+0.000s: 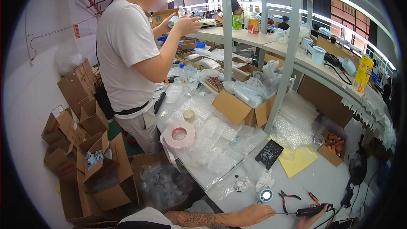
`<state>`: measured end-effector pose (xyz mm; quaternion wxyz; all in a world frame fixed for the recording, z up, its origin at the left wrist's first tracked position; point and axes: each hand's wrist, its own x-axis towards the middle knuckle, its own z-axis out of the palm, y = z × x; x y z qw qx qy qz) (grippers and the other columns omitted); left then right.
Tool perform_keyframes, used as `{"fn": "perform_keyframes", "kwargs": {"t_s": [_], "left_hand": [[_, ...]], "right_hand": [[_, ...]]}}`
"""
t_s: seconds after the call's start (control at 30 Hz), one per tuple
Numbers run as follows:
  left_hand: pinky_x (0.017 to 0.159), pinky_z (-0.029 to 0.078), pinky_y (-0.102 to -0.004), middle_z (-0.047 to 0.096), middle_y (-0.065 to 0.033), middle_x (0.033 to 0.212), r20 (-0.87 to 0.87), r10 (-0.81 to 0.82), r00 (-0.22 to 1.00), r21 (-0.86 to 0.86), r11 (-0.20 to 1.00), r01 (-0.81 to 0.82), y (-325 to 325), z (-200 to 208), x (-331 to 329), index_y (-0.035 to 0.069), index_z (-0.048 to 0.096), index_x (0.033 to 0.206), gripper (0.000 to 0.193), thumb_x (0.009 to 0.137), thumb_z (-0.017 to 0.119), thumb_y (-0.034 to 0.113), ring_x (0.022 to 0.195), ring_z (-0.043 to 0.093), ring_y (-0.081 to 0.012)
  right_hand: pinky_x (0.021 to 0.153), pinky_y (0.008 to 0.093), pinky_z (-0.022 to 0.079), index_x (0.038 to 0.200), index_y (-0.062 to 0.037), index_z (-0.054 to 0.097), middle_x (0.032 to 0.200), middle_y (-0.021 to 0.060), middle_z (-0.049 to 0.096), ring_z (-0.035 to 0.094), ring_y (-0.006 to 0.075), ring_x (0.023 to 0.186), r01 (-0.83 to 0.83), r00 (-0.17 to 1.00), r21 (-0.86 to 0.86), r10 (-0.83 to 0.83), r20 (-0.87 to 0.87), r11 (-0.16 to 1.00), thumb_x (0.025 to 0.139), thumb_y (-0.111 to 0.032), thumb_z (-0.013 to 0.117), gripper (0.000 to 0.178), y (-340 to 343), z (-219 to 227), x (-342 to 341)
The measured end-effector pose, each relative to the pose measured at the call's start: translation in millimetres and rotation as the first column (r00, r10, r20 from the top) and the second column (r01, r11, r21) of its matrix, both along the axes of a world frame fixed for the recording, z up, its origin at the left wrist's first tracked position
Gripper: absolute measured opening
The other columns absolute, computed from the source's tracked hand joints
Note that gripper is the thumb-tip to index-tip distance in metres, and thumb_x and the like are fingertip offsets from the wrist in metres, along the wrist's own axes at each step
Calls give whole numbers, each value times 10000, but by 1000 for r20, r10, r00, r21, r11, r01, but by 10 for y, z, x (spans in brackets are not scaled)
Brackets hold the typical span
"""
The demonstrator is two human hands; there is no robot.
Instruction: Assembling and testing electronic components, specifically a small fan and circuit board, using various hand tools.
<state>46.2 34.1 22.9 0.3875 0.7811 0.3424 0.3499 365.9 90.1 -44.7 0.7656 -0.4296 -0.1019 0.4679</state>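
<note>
At the front right of the table, my right hand (314, 219) is wrapped round the black handle of a corded screwdriver (308, 210). Its thin metal shaft points left. My left hand (255, 214) is closed, its fingertips at the end of that shaft; what they pinch is too small to make out. Just beyond the hands lie pliers (286, 200) with red and black grips and a small orange-handled screwdriver (313, 196). A round light-blue device (266, 195) with a bright white centre stands beside my left hand. Small white parts (242, 184) are heaped behind it.
A black tray (269, 154) of small parts rests by yellow paper (299, 163). Bubble wrap (216, 133), a tape roll (179, 135) and an open carton (232, 107) cover the left side. Shelf posts (283, 72) rise behind. Another person (127, 55) stands left, holding a pale cylinder.
</note>
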Motion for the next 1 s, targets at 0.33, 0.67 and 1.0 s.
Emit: {"fn": "perform_keyframes", "kwargs": {"t_s": [0.33,0.67,1.0], "left_hand": [[717,530,-447,687,-178,876,9,175,985,-21,984,-175,-68,67,-103,1,666,970,210,972,603,201,823,658,-388],[702,546,-405,693,-169,932,79,254,964,26,966,-257,-53,-14,-162,7,657,1023,188,964,636,184,820,674,-362],[713,549,-385,693,-153,923,148,272,951,30,960,-279,-107,-26,-145,7,657,1040,162,947,662,140,833,683,-340]], "right_hand": [[586,216,387,1081,-191,519,929,-53,551,483,86,864,157,985,-39,-154,75,987,855,-646,656,525,-2,192,-226],[552,212,387,1085,-195,507,942,-59,547,491,88,883,219,975,-102,-214,54,970,861,-631,653,512,-57,350,-334],[484,195,368,999,-156,544,923,-37,549,512,75,780,119,993,-106,-117,25,987,849,-625,668,508,-51,366,-403]]}}
